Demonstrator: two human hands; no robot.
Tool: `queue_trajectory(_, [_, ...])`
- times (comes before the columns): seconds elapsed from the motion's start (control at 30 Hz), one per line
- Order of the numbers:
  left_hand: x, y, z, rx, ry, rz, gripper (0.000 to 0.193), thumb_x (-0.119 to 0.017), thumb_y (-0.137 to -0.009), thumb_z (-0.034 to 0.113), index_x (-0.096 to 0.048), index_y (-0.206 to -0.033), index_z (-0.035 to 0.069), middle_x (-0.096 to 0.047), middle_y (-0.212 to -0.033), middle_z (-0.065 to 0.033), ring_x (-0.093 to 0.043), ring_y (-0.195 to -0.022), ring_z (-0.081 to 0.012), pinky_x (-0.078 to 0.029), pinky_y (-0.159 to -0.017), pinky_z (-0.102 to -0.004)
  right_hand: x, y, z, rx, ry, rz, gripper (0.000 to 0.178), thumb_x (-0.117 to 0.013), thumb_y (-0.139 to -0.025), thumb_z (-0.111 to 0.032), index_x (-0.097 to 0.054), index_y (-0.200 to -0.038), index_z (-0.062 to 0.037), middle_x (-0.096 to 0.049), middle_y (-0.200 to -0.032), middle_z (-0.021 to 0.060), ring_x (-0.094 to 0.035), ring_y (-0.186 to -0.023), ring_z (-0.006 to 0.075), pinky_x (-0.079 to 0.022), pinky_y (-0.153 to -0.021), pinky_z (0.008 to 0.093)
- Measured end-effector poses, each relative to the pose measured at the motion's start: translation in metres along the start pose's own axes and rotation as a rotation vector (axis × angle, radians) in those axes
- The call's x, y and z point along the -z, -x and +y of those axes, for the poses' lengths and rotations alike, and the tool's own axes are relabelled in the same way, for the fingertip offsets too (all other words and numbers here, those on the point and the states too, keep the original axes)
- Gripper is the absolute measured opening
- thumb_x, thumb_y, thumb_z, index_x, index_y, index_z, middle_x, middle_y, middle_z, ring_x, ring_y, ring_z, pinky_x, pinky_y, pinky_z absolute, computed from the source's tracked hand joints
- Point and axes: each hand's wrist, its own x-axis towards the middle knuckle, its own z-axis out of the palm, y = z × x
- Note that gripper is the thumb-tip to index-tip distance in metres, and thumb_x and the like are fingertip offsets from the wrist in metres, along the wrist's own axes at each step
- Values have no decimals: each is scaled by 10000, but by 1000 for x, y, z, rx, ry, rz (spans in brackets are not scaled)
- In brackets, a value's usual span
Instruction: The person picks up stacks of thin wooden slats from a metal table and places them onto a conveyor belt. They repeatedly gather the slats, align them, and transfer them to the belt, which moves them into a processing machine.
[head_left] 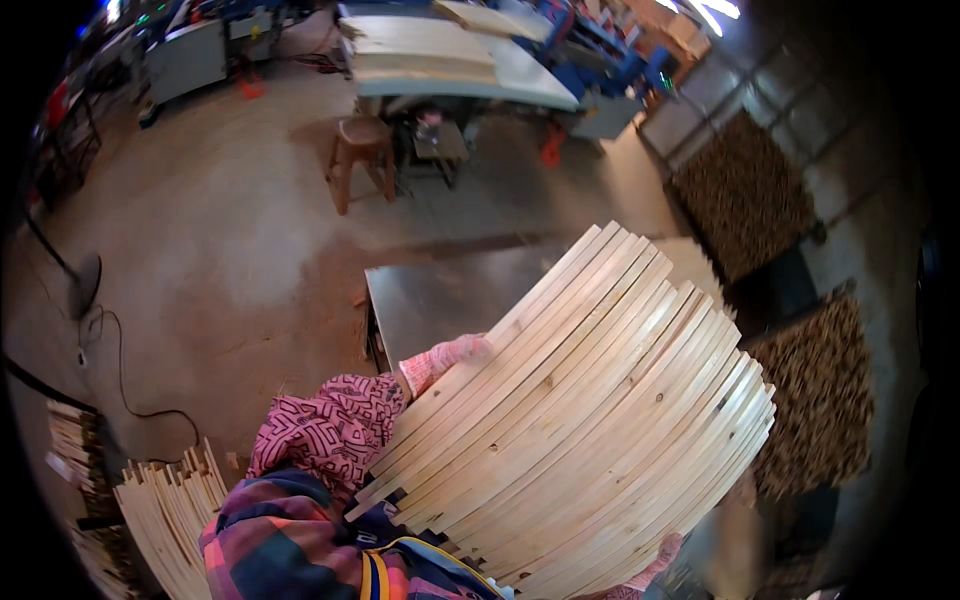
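Hugging a big armful of pale wooden slats against my chest above the metal table, left hand gloved fingers pressed flat on top, right hand underneath, fingers hidden so I cannot tell, loose slats could fan and slide off.

I see a big armful of pale wooden slats, long and thin, stacked side by side on edge and fanned slightly (knots and grain show on the faces). The bundle slants from lower left up toward the upper right.
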Motion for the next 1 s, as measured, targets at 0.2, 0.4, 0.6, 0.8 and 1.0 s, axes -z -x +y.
queue_trajectory(0.2, [-31, -10, -49, -272, -73, 84, 423, -657, -907, 394, -584, -1211, 109, -598, -1083, 23, -553, -963, -116, -468, -882, -313, 114, -175, 46, -42, -105, -392, 899, -643, -791, -580, -316, -1466, -85, -467, -1365, 148, -503, -1172, 319, -470, -939, 489])
queue_trajectory(0.4, [-37, 24, -67, -534, -169, 171, 665, -762, -801, 433, -522, -1312, 82, -609, -1199, -47, -572, -1073, -163, -510, -906, -373, 34, -227, 62, -153, -172, -641, 935, -682, -757, -543, -295, -1463, -67, -488, -1321, 188, -549, -1126, 349, -531, -876, 474])
queue_trajectory(0.6, [9, 26, -104, -785, -126, 332, 397, -668, -899, 269, -576, -1217, 49, -641, -1119, -61, -606, -990, -183, -503, -907, -331, -18, -336, 146, -362, -358, -1098, 927, -685, -763, -531, -309, -1448, -31, -513, -1299, 208, -574, -1113, 374, -548, -866, 497])
queue_trajectory(0.8, [40, 36, -52, -1118, -786, 317, 151, -483, -979, 137, -482, -834, 94, -364, -782, 60, -323, -701, -82, -353, -655, -243, -113, -363, 196, -335, -364, -1194, 860, -706, -758, -525, -407, -1384, -18, -587, -1205, 178, -612, -1048, 352, -563, -818, 477])
queue_trajectory(1.0, [84, 77, -47, -1061, -449, 488, 144, -546, -937, 186, -496, -846, 87, -428, -767, 55, -398, -677, -75, -393, -607, -229, -154, -344, 203, -339, -405, -1240, 804, -720, -760, -505, -447, -1347, -28, -604, -1162, 151, -628, -971, 321, -561, -790, 457])
